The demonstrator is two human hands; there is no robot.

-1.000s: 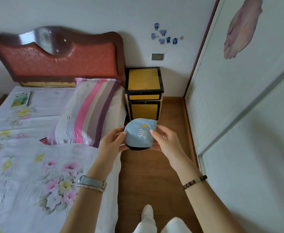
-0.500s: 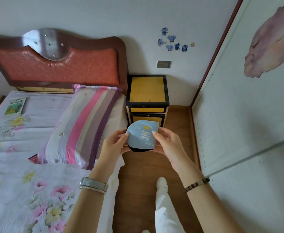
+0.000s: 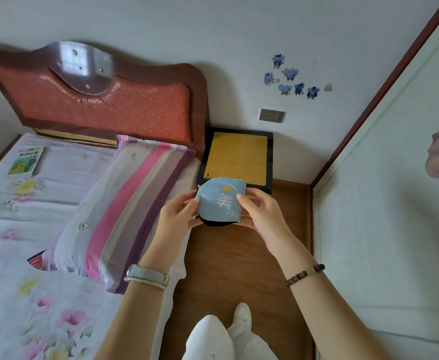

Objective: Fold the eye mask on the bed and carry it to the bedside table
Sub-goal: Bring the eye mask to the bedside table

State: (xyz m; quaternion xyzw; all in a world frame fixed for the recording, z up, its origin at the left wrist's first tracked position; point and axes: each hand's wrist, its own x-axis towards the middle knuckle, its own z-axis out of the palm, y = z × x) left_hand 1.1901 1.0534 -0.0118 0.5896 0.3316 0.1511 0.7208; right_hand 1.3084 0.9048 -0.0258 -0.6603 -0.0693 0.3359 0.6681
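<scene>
The eye mask [image 3: 219,201] is folded into a light blue half-round with a white character, a small yellow crown and a black underside showing at the bottom. I hold it in the air between both hands, over the wooden floor. My left hand [image 3: 178,213] pinches its left edge, my right hand [image 3: 261,211] its right edge. The bedside table [image 3: 237,158], black-framed with a yellow top, stands just beyond the mask, and the mask overlaps its near edge in view. The bed [image 3: 31,268] lies to my left.
A striped pillow [image 3: 125,203] leans at the bed's right side beside the table. A small green book [image 3: 26,161] lies near the red headboard [image 3: 104,97]. A white wardrobe door [image 3: 394,203] bounds the narrow floor strip on the right. My white-clad legs [image 3: 221,336] show below.
I have walked forward along the bed with the folded mask held in both hands. The bedside table is now much closer, right behind the mask.
</scene>
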